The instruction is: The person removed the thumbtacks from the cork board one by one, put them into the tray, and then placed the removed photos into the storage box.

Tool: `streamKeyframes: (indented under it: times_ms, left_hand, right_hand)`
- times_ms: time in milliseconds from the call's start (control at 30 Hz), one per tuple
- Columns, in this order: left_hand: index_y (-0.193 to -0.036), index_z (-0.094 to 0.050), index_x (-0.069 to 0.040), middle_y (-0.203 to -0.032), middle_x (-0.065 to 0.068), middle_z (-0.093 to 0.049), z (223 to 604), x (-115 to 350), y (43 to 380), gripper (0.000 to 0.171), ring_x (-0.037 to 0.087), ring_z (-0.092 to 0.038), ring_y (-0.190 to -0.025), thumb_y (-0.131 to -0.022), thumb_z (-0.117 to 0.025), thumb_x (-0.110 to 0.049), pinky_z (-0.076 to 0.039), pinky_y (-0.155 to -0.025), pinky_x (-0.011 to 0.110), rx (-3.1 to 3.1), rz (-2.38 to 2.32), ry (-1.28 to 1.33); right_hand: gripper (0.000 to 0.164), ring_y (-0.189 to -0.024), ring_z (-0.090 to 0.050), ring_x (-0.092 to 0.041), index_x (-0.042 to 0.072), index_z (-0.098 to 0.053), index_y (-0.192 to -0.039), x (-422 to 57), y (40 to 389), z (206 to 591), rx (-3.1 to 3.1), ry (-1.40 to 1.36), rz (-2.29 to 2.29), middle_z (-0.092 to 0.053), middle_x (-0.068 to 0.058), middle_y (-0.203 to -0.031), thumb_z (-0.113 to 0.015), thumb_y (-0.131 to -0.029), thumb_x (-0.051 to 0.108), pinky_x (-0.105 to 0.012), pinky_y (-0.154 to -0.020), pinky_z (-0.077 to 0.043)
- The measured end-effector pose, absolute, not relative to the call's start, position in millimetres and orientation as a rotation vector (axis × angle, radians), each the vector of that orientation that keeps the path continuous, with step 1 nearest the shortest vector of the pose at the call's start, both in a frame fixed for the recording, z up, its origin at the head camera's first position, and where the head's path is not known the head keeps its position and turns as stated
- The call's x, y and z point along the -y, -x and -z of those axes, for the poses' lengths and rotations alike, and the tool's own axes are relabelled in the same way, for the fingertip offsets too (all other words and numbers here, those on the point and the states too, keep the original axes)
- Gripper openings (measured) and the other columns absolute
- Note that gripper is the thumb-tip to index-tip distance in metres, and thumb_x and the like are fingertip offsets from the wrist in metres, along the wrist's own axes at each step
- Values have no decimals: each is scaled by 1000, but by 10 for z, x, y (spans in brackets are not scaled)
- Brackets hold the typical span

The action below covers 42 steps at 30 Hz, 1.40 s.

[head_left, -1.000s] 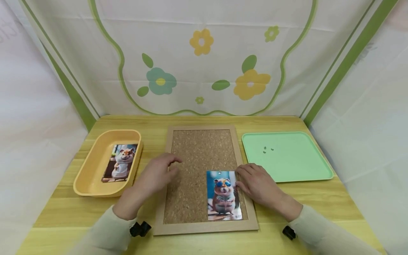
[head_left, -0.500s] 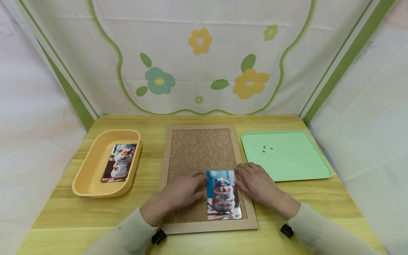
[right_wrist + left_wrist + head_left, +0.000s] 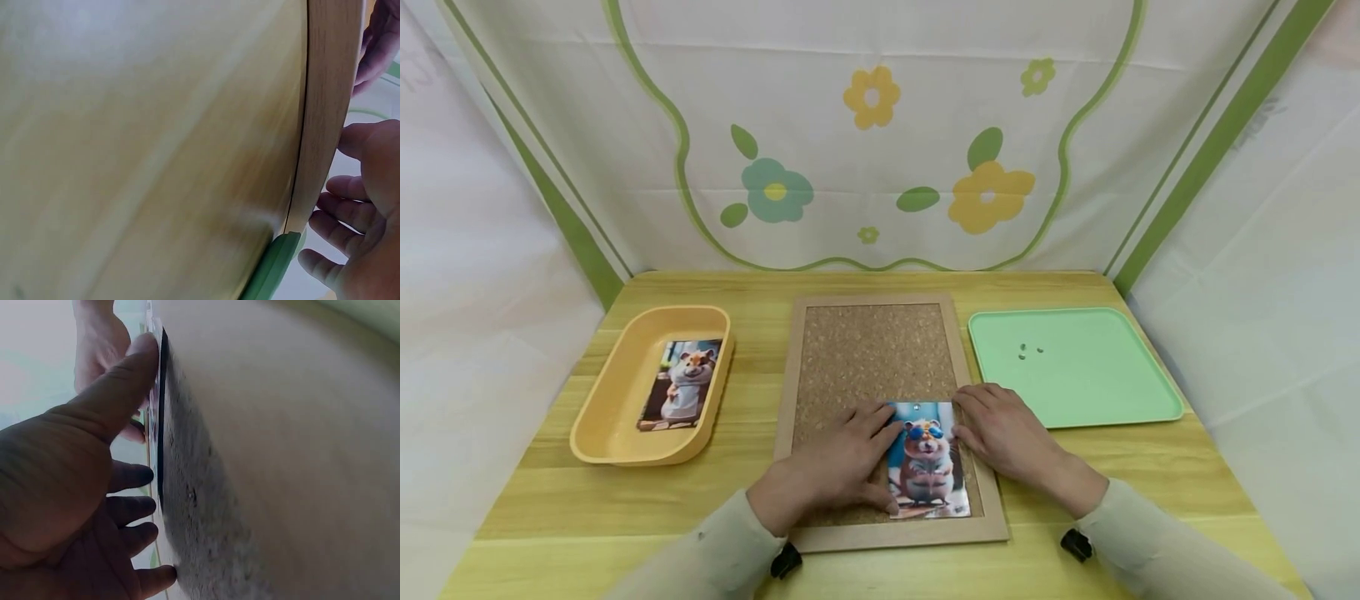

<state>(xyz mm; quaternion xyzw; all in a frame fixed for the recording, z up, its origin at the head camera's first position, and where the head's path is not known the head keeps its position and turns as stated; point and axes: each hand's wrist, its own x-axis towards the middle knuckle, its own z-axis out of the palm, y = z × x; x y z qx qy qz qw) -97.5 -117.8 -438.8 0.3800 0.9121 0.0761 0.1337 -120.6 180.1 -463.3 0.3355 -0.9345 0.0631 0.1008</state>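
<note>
A hamster photo card [image 3: 927,467] with blue sunglasses lies at the lower right of the framed cork board [image 3: 872,350]. A small pushpin [image 3: 917,407] shows at its top edge. My left hand [image 3: 842,458] is spread over the cork, thumb and fingertips at the card's left edge. In the left wrist view, the thumb [image 3: 119,381] lies on the card's edge, which stands slightly off the cork. My right hand [image 3: 1007,433] rests across the board's right frame, its fingertips at the card's upper right edge; the right wrist view shows its fingers [image 3: 350,212] by the wooden frame.
A yellow bin [image 3: 602,417] on the left holds another hamster photo card [image 3: 683,387]. To the right, a green tray [image 3: 1097,367] carries several tiny pins [image 3: 1022,357]. A flowered cloth [image 3: 865,150] hangs behind the wooden table [image 3: 550,517].
My left hand has moved right across the cork to the card's left edge, and its thumb has spread down toward the lower corner. The right hand has stayed in place.
</note>
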Motion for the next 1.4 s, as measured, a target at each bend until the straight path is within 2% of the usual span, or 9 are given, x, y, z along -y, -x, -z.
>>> streamKeyframes:
  times_ms: [233, 933, 1233, 1400]
  left_hand:
    - [-168, -28, -8, -176, 14, -18, 4391, 1161, 939, 114, 33, -15, -164, -86, -69, -75, -24, -128, 63, -2592, -224, -1057]
    - [-167, -27, -5, -176, 14, -19, 4576, 1281, 888, 116, 31, -17, -164, -87, -62, -82, -17, -132, 56, -2695, -272, -1110]
    - [-166, -30, -4, -176, 14, -22, 4597, 1284, 885, 116, 30, -18, -164, -86, -63, -82, -17, -132, 56, -2702, -308, -1104]
    - [-166, -31, -5, -175, 14, -22, 4589, 1276, 891, 116, 31, -19, -163, -86, -64, -81, -17, -132, 56, -2699, -314, -1099]
  right_hand:
    - [48, -124, -64, -37, 0, -67, -135, -1800, 1208, 4634, 2759, -990, -184, -69, -16, -132, -71, -101, 34, -55, -104, -54]
    - [46, -123, -64, -36, 1, -68, -134, -1805, 1251, 4622, 2767, -995, -198, -70, -16, -132, -72, -100, 31, -54, -105, -54]
    - [36, -113, -67, -33, 5, -73, -125, -1805, 1355, 4549, 2764, -1026, -136, -73, -12, -122, -71, -102, 32, -51, -98, -57]
    - [27, -110, -67, -30, 6, -75, -119, -1788, 1464, 4452, 2722, -1085, -127, -74, -9, -116, -73, -101, 25, -49, -94, -58]
